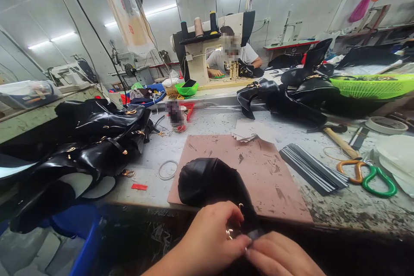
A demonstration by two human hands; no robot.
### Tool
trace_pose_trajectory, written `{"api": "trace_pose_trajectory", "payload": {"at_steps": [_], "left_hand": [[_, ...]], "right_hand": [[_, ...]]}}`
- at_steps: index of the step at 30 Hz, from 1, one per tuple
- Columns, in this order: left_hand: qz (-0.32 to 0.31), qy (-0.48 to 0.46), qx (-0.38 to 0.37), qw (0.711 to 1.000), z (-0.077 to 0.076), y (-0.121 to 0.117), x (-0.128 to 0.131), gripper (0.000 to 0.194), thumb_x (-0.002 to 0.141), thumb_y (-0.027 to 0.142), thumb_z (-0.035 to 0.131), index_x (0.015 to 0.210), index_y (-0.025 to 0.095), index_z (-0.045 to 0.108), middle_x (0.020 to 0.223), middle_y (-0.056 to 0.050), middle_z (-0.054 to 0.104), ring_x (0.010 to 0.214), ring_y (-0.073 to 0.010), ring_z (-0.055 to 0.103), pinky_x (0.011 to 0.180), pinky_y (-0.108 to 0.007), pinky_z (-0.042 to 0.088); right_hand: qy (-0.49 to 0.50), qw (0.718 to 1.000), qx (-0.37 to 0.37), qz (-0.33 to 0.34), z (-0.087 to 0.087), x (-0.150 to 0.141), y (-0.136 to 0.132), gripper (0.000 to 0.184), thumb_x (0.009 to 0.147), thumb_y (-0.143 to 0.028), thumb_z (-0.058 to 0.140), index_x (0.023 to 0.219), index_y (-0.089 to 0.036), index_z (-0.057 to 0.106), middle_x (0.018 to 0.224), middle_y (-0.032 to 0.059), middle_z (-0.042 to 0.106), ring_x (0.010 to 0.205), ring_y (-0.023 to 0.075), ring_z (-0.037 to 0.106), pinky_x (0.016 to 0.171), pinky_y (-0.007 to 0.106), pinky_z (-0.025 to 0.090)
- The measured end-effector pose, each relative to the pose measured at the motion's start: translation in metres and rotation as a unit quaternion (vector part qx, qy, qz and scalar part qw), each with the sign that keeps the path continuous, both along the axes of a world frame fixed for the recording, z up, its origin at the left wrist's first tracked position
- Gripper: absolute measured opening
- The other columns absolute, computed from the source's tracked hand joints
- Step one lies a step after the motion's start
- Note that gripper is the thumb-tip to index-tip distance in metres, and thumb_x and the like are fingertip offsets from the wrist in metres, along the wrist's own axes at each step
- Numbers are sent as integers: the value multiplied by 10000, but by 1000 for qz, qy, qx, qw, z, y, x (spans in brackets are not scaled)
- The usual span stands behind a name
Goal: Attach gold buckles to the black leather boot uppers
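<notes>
A black glossy leather piece (pixel 210 179), possibly a shoe or boot upper, lies with its rounded end on the pinkish-brown board (pixel 197 148). Its narrower part runs toward me over the board's front edge. There my left hand (pixel 215 235) is closed around it, with gold-coloured metal hardware (pixel 229 234) showing between thumb and fingers. Close against the left thumb, my right hand (pixel 280 255) has its fingers pinched together on the same part. The exact spot that the right fingertips grip is mostly hidden and a little blurred.
Black leather pieces with gold buckles (pixel 106 155) are heaped at left, above a blue bin (pixel 86 241). Grey strips (pixel 312 168), orange- and green-handled scissors (pixel 378 181) and a hammer (pixel 341 142) lie at right. Across the table a co-worker (pixel 252 56) sits behind a sewing machine (pixel 197 60).
</notes>
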State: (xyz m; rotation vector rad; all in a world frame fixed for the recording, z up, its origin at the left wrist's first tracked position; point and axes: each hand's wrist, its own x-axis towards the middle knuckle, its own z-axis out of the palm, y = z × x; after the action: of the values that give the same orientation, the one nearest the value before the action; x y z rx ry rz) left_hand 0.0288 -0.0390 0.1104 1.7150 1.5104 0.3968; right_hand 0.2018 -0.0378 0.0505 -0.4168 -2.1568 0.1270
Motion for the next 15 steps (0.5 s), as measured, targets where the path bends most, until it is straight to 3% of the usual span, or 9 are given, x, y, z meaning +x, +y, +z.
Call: {"api": "trace_pose_trajectory", "payload": {"at_steps": [4, 10, 15], "left_hand": [[-14, 30, 43, 999, -1, -1, -1, 188, 676, 226, 608, 861, 198, 586, 828, 8, 611, 680, -131, 543, 614, -229, 420], [-71, 129, 68, 987, -7, 2, -4, 270, 713, 298, 635, 960, 217, 558, 894, -6, 613, 762, -168, 571, 672, -272, 436], [-143, 235, 79, 958, -4, 2, 3, 185, 748, 345, 606, 847, 199, 551, 812, -7, 617, 697, -184, 578, 599, -274, 403]], "right_hand": [[-63, 996, -28, -54, 3, 15, -3, 192, 868, -64, 420, 944, -91, 594, 708, 94, 640, 577, 154, 552, 506, 267, 462], [-109, 987, -11, -114, -10, 34, -9, 142, 826, -46, 478, 834, -107, 606, 685, 76, 607, 606, 172, 508, 521, 303, 434], [-75, 990, -15, -117, -9, 36, -9, 147, 847, -68, 446, 872, -98, 588, 834, 119, 661, 730, 204, 585, 617, 328, 497]]}}
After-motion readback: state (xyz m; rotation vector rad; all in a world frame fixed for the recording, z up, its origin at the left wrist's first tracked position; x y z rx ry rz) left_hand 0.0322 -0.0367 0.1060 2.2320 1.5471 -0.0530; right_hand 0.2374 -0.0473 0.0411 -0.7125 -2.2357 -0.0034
